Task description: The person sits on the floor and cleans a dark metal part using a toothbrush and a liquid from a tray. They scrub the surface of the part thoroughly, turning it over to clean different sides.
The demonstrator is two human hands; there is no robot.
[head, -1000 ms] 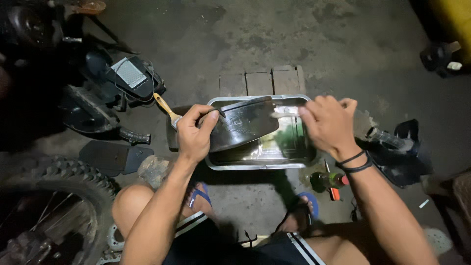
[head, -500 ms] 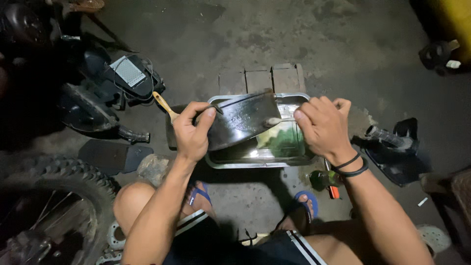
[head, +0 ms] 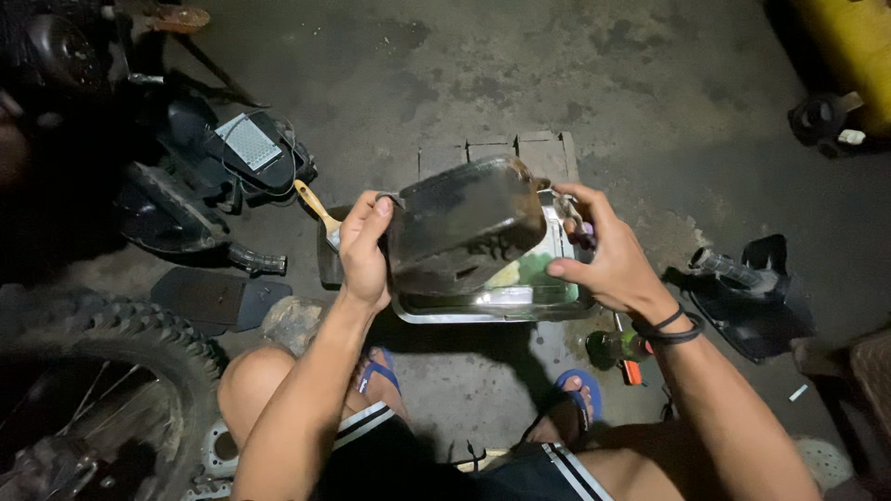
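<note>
Two sandalled feet [head: 379, 371] sit nearest. Above them, the left hand [head: 364, 250] and right hand [head: 603, 255] each grasp one end of one dark cover [head: 464, 227], tilted over one metal tray [head: 501, 304]. One brush [head: 317, 211] lies beyond the left hand.

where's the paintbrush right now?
In the head view, the paintbrush lies on the floor left of centre, just beyond the left hand, between the metal tray and the black plastic parts.

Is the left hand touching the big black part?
Touching. The head view shows the left hand gripping the black part's left edge.
</note>
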